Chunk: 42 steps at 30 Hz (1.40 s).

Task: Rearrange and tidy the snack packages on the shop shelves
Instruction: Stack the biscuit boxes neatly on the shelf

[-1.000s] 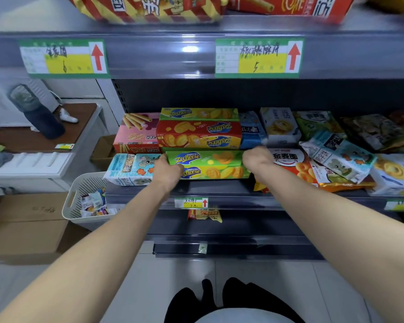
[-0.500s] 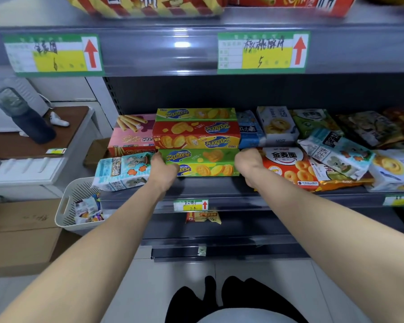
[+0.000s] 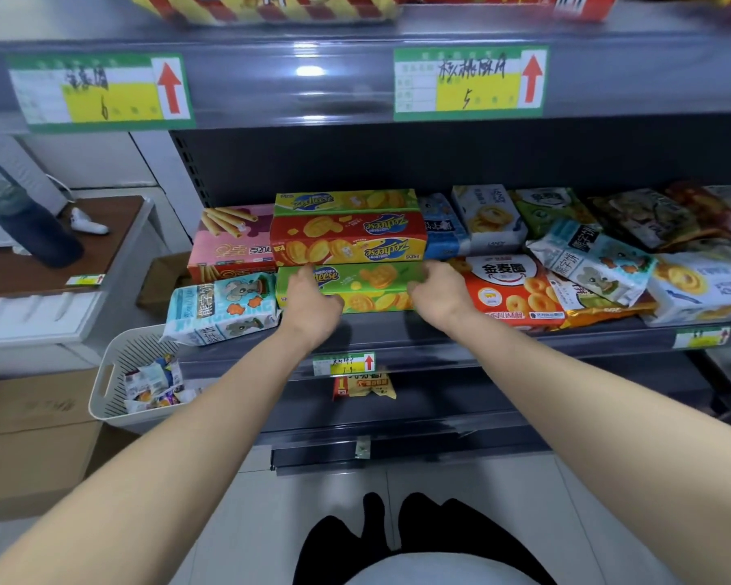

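Note:
A green Zecheese biscuit box (image 3: pixel 368 287) lies at the bottom of a stack on the middle shelf (image 3: pixel 397 335). My left hand (image 3: pixel 311 304) rests against its front left part and my right hand (image 3: pixel 437 291) grips its right end. A red Zecheese box (image 3: pixel 347 238) lies on top of it, with another green box (image 3: pixel 345 201) above that. To the left sit a pink wafer-stick box (image 3: pixel 233 242) and a light-blue bear biscuit bag (image 3: pixel 222 308). An orange ring-biscuit bag (image 3: pixel 513 289) lies just right of my right hand.
More bags and boxes crowd the shelf to the right (image 3: pixel 608 247). A white basket (image 3: pixel 115 373) with small packets stands on cardboard boxes (image 3: pixel 30 441) at the lower left. A dark bottle (image 3: pixel 26 217) stands on a side table. Price tags (image 3: pixel 469 84) hang on the upper shelf edge.
Both hands pushed the green box back into the shelf under the red one. My left hand slid from the box's left end onto its front face.

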Available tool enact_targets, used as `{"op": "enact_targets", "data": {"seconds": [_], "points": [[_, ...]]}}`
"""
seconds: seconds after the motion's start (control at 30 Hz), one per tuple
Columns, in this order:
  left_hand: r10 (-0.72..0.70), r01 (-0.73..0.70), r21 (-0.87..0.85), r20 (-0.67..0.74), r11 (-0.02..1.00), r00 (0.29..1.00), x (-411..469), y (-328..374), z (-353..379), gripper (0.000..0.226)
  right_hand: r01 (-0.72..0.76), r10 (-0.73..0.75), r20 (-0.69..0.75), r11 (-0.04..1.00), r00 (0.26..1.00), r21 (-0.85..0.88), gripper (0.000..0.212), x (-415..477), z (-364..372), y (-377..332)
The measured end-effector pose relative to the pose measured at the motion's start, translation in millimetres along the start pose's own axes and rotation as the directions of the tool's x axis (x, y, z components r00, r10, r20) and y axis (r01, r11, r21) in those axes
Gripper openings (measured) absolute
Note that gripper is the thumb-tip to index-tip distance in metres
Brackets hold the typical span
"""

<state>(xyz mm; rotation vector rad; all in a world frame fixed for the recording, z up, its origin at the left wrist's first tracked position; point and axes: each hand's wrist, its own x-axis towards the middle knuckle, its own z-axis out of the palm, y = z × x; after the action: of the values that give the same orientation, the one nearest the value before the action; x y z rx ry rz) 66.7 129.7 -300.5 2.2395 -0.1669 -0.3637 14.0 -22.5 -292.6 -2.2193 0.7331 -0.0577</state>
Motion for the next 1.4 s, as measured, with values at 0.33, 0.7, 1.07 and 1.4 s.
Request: {"op": "enact_targets", "data": {"seconds": [0.33,0.7,1.07,1.4], "points": [[0.367,-0.385,0.217,0.118,0.897,0.923,-70.7,61.7,-19.9,0.049,0.246,-0.25,0.017,0.936,0.968,-0.251,0.042,-60.6,-46.8,-22.1],[0.777,-0.746,0.403,0.121,0.53,0.617,-167.1,215.6,10.2,0.037,0.359,-0.501,-0.23,0.81,0.834,-0.464,0.041,-122.8,-219.1,2.2],[0.892,-0.814,0.416,0.018,0.405,0.453,-207.4,401.8,92.8,0.034,0.202,-0.504,-0.501,0.818,0.704,-0.539,0.042,-130.8,-428.6,63.8],[0.884,-0.837,0.381,0.096,0.392,0.458,-205.1,482.5,159.7,0.032,0.09,-0.379,-0.635,0.894,0.673,-0.438,0.041,-116.2,-525.1,110.8]]}}
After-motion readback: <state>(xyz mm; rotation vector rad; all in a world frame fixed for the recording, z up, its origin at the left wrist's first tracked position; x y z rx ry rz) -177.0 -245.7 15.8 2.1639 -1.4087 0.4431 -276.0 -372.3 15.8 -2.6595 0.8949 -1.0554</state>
